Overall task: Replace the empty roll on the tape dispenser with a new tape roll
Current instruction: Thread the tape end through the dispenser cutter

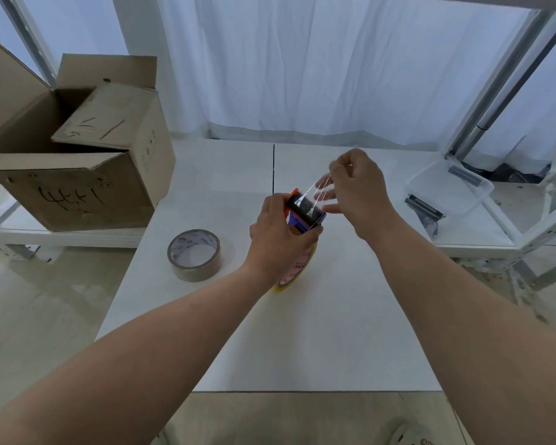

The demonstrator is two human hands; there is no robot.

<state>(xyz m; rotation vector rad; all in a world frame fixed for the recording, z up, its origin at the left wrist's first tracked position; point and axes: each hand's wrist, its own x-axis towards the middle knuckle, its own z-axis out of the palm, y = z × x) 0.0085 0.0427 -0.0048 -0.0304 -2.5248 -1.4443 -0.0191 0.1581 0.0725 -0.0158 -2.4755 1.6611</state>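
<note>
My left hand (278, 237) grips the tape dispenser (304, 211), an orange and black tool held above the white table (318, 332). A tape roll with a yellowish rim (294, 273) sits in the dispenser, mostly hidden under my left hand. My right hand (355, 184) pinches the free end of a clear tape strip (316, 189), stretched from the dispenser's black roller up to its fingers. A second roll (194, 254), brownish with a printed cardboard core, lies flat on the table to the left of the dispenser.
A large open cardboard box (74, 155) stands on a low shelf at the left. A clear plastic container (448, 187) with dark parts sits at the right. A metal frame (495, 91) rises at the far right, and a white curtain hangs behind.
</note>
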